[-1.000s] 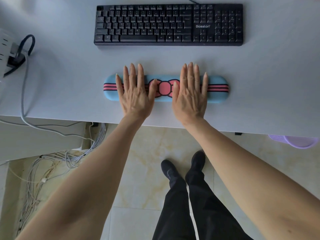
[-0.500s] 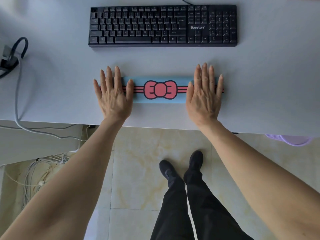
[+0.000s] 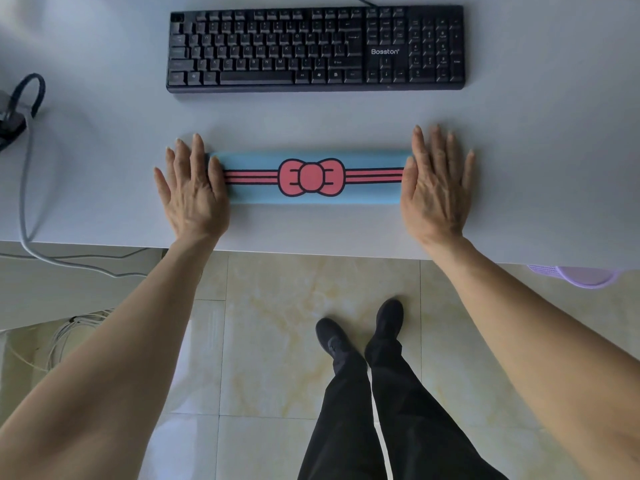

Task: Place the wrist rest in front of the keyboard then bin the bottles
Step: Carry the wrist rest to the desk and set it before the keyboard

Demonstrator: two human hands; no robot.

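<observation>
A light blue wrist rest (image 3: 311,195) with a pink bow and pink stripes lies on the white desk (image 3: 536,168), a gap below the black keyboard (image 3: 315,48). My left hand (image 3: 192,192) lies flat over the rest's left end, fingers spread. My right hand (image 3: 436,188) lies flat over its right end, fingers apart. Neither hand grips anything. No bottles are in view.
A lilac bin (image 3: 581,275) peeks out under the desk's front edge at the right. A grey cable (image 3: 24,188) runs down the desk's left side to a black plug (image 3: 14,123). Loose cables lie on the tiled floor at lower left. My legs and black shoes stand below the desk.
Both hands have slid outward from the middle of the wrist rest to its two ends, uncovering the bow. The rest itself has stayed put.
</observation>
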